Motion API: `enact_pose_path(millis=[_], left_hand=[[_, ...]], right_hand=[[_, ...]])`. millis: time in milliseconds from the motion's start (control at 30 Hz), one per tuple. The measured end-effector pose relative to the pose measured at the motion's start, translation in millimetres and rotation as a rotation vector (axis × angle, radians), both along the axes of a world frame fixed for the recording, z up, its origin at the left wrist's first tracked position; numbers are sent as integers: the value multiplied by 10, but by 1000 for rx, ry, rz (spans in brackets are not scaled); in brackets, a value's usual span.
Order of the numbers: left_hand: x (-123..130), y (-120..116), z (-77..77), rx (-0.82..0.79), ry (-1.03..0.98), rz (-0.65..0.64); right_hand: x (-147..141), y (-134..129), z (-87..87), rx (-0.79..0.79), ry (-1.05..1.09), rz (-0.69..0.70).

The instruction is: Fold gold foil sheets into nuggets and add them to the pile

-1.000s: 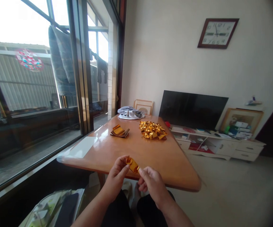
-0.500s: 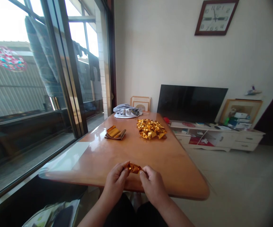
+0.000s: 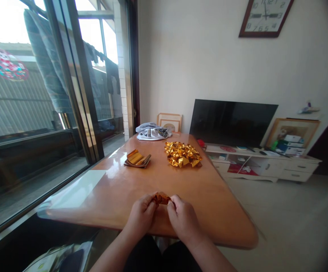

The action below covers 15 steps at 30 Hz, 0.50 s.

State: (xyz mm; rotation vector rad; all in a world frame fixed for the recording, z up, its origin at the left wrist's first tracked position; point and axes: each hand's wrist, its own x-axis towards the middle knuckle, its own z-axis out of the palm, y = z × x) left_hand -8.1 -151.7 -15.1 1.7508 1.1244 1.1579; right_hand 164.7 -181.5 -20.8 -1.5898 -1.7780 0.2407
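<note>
A small folded piece of gold foil paper (image 3: 162, 198) is stretched between my two hands, just over the near part of the table. My left hand (image 3: 143, 212) pinches its left end, and my right hand (image 3: 181, 214) pinches the right end; the fingertips partly cover both ends. Farther off, to the left, lies a stack of gold foil sheets (image 3: 137, 158), its top sheets curled. A heap of folded gold foil pieces (image 3: 182, 154) rests on the right side of the table.
The glossy wooden table (image 3: 181, 181) has rounded corners. Folded cloth (image 3: 153, 132) lies at its far end. A glass sliding door (image 3: 78, 75) runs along the left. Past the table stand a television (image 3: 233, 121) and a low white cabinet (image 3: 277, 166). A bag (image 3: 61, 257) sits at lower left.
Both hands keep their pinch on the foil piece, which has tilted a little and looks darker. My view has shifted slightly.
</note>
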Motion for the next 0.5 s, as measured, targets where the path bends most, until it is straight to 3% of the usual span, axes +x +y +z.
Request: enact_pose_path(millis=[233, 500], left_hand=[[-7, 30, -13, 2, 26, -22], [-16, 99, -53, -17, 14, -47]], right_hand=[[1, 46, -18, -15, -64, -13], [54, 90, -13, -8, 33, 54]])
